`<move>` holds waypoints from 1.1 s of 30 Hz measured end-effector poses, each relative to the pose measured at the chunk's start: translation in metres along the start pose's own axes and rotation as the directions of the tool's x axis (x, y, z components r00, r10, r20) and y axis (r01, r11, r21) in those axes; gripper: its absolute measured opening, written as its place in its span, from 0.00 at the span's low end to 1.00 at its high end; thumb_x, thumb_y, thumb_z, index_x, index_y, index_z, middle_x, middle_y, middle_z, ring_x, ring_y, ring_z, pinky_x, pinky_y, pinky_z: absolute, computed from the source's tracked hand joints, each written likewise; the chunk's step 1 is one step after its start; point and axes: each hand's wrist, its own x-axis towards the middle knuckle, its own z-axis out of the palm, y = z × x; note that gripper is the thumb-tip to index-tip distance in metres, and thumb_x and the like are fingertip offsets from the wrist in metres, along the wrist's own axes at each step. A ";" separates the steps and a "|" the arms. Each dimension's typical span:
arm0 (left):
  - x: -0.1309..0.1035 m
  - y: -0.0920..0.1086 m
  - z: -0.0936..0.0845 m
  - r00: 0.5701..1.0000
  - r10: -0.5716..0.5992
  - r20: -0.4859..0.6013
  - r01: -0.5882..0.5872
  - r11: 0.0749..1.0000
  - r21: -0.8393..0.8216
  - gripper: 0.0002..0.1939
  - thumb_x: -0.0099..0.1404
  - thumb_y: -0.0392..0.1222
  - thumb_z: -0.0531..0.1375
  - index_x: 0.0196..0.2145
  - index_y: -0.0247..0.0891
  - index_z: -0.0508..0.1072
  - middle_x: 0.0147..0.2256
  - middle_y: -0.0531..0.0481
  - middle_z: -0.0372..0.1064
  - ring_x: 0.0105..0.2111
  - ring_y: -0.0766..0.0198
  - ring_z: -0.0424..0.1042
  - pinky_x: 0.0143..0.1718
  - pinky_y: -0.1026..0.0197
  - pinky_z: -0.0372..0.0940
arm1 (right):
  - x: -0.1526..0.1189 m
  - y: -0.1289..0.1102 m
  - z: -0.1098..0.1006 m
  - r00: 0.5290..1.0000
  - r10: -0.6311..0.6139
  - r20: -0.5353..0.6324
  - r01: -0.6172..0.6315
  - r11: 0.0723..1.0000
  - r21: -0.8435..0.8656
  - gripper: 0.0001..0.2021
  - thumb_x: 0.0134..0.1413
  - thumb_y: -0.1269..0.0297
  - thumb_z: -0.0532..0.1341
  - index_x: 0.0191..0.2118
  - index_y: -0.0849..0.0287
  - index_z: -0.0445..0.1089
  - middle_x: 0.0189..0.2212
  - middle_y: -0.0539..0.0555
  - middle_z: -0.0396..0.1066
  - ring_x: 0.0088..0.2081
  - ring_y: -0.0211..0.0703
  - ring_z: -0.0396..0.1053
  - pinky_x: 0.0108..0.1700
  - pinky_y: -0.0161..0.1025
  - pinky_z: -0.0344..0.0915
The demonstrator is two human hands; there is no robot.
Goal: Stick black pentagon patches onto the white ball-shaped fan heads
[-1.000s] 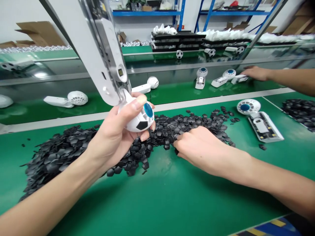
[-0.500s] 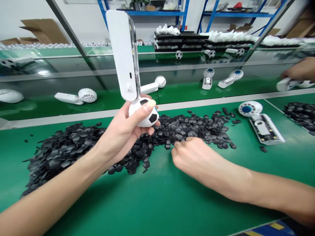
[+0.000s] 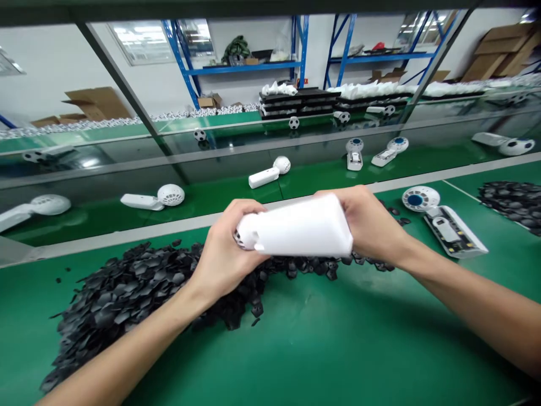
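Note:
Both of my hands are on a white handheld fan [image 3: 302, 228] held lengthwise above the green worktop, slightly blurred by motion. My left hand [image 3: 222, 248] wraps round its ball-shaped head, where black patches show between the fingers. At the other end, my right hand [image 3: 369, 223] grips the body from behind, its fingertips hidden by the fan. Below and behind the hands spreads a heap of small black pentagonal pieces [image 3: 122, 293]. To the right lies another fan [image 3: 454, 231], its handle uncovered with inner parts showing and a blue disc in its head.
A conveyor belt [image 3: 220, 197] runs behind the worktop with several white fans, among them one [image 3: 270, 172] straight ahead. Another black heap [image 3: 513, 200] lies at far right. Stacked black trays [image 3: 300, 101] and blue shelves [image 3: 249, 70] stand further back.
The fan has turned from upright to sideways in my left hand. My right hand has risen from the black pieces to the fan's body. A co-worker's hand at right has left view.

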 end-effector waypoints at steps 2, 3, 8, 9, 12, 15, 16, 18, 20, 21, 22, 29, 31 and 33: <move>-0.004 -0.002 0.003 0.983 0.183 0.011 -0.183 0.978 0.099 0.19 0.59 0.31 0.70 0.46 0.41 0.73 0.46 0.46 0.74 0.45 0.55 0.75 0.43 0.57 0.69 | -0.003 -0.002 0.003 0.998 0.010 -0.059 0.002 0.981 0.194 0.03 0.60 0.68 0.71 0.35 0.59 0.79 0.30 0.50 0.81 0.30 0.42 0.78 0.31 0.34 0.70; -0.005 -0.002 0.004 0.962 0.274 0.008 -0.273 0.953 0.133 0.19 0.60 0.29 0.69 0.47 0.41 0.73 0.47 0.46 0.74 0.46 0.55 0.76 0.45 0.57 0.70 | -0.006 -0.004 0.007 0.997 -0.003 -0.073 0.022 0.965 0.262 0.04 0.61 0.66 0.72 0.36 0.59 0.78 0.30 0.50 0.81 0.29 0.41 0.78 0.31 0.34 0.71; -0.008 -0.003 0.007 0.802 0.596 -0.044 -0.576 0.791 0.209 0.18 0.67 0.30 0.71 0.50 0.39 0.73 0.48 0.42 0.75 0.49 0.55 0.79 0.51 0.56 0.75 | -0.016 -0.010 0.029 0.950 -0.257 -0.175 0.302 0.900 0.314 0.05 0.64 0.68 0.72 0.35 0.59 0.78 0.33 0.51 0.80 0.33 0.38 0.78 0.33 0.32 0.72; -0.008 -0.002 0.006 0.788 0.614 -0.045 -0.593 0.777 0.211 0.17 0.67 0.31 0.71 0.50 0.38 0.73 0.49 0.40 0.74 0.48 0.55 0.79 0.51 0.56 0.75 | -0.017 -0.010 0.032 0.938 -0.288 -0.194 0.336 0.894 0.297 0.06 0.64 0.70 0.72 0.34 0.59 0.78 0.33 0.51 0.80 0.34 0.37 0.77 0.34 0.32 0.71; -0.009 0.001 0.003 0.762 0.647 -0.030 -0.626 0.748 0.223 0.16 0.68 0.32 0.72 0.49 0.35 0.73 0.48 0.39 0.74 0.47 0.56 0.79 0.48 0.58 0.76 | -0.018 -0.010 0.039 0.956 -0.230 -0.180 0.279 0.903 0.327 0.06 0.63 0.71 0.72 0.34 0.59 0.77 0.31 0.50 0.79 0.33 0.37 0.77 0.34 0.32 0.71; -0.011 0.002 0.003 0.757 0.652 -0.041 -0.625 0.740 0.249 0.15 0.69 0.32 0.70 0.50 0.34 0.73 0.47 0.39 0.74 0.46 0.56 0.79 0.46 0.58 0.76 | -0.020 -0.012 0.044 0.995 -0.061 -0.079 0.090 0.897 0.432 0.08 0.62 0.66 0.73 0.34 0.60 0.76 0.30 0.49 0.78 0.31 0.36 0.76 0.32 0.31 0.71; -0.011 0.003 0.003 0.766 0.641 -0.045 -0.613 0.749 0.251 0.15 0.70 0.33 0.70 0.51 0.34 0.73 0.47 0.39 0.75 0.46 0.55 0.80 0.46 0.57 0.77 | -0.021 -0.012 0.046 0.997 -0.031 -0.072 0.059 0.899 0.434 0.09 0.62 0.65 0.73 0.34 0.60 0.76 0.30 0.49 0.78 0.30 0.35 0.75 0.31 0.30 0.69; -0.012 0.003 0.004 0.780 0.624 -0.047 -0.595 0.764 0.250 0.14 0.70 0.35 0.69 0.51 0.34 0.73 0.46 0.39 0.75 0.45 0.54 0.80 0.46 0.56 0.77 | -0.022 -0.013 0.047 0.995 -0.023 -0.096 0.060 0.915 0.398 0.10 0.61 0.64 0.74 0.33 0.60 0.75 0.29 0.48 0.76 0.29 0.33 0.71 0.29 0.30 0.66; -0.012 0.004 0.005 0.780 0.624 -0.036 -0.598 0.762 0.248 0.13 0.72 0.36 0.69 0.50 0.35 0.73 0.45 0.39 0.74 0.44 0.55 0.79 0.45 0.56 0.77 | -0.024 -0.014 0.047 0.995 -0.026 -0.100 0.062 0.924 0.376 0.10 0.60 0.64 0.74 0.32 0.60 0.75 0.29 0.48 0.75 0.29 0.33 0.68 0.29 0.30 0.64; -0.011 0.004 0.005 0.776 0.630 -0.025 -0.606 0.757 0.245 0.11 0.72 0.36 0.68 0.50 0.35 0.73 0.45 0.39 0.74 0.44 0.55 0.79 0.44 0.57 0.76 | -0.024 -0.014 0.047 0.997 -0.020 -0.079 0.048 0.923 0.382 0.11 0.59 0.64 0.75 0.32 0.61 0.75 0.29 0.48 0.75 0.30 0.33 0.68 0.30 0.30 0.63; -0.011 0.004 0.004 0.773 0.634 -0.011 -0.614 0.752 0.241 0.11 0.73 0.37 0.68 0.49 0.34 0.73 0.45 0.39 0.74 0.43 0.55 0.79 0.43 0.57 0.76 | -0.024 -0.014 0.046 0.999 -0.008 -0.051 0.027 0.920 0.392 0.11 0.58 0.64 0.76 0.32 0.61 0.76 0.28 0.48 0.75 0.29 0.32 0.67 0.30 0.29 0.63; -0.007 0.014 -0.009 0.736 0.642 0.215 -0.677 0.692 0.252 0.07 0.74 0.33 0.64 0.48 0.34 0.71 0.44 0.38 0.74 0.42 0.53 0.78 0.44 0.54 0.75 | -0.023 -0.017 0.045 0.976 0.197 0.092 -0.212 0.778 0.591 0.18 0.41 0.70 0.83 0.25 0.63 0.73 0.23 0.47 0.74 0.26 0.30 0.66 0.28 0.27 0.62; -0.007 0.019 -0.013 0.720 0.648 0.247 -0.694 0.669 0.268 0.07 0.74 0.33 0.63 0.48 0.34 0.71 0.43 0.37 0.74 0.42 0.52 0.78 0.43 0.54 0.74 | -0.022 -0.019 0.046 0.959 0.245 0.146 -0.279 0.703 0.654 0.19 0.39 0.70 0.84 0.25 0.63 0.72 0.24 0.48 0.75 0.27 0.32 0.69 0.29 0.27 0.65; -0.008 0.024 -0.016 0.716 0.645 0.267 -0.698 0.659 0.280 0.07 0.75 0.34 0.63 0.49 0.34 0.71 0.43 0.37 0.75 0.42 0.51 0.78 0.43 0.53 0.74 | -0.021 -0.021 0.044 0.940 0.270 0.206 -0.337 0.650 0.681 0.22 0.37 0.70 0.84 0.26 0.62 0.69 0.23 0.48 0.75 0.27 0.33 0.71 0.29 0.28 0.68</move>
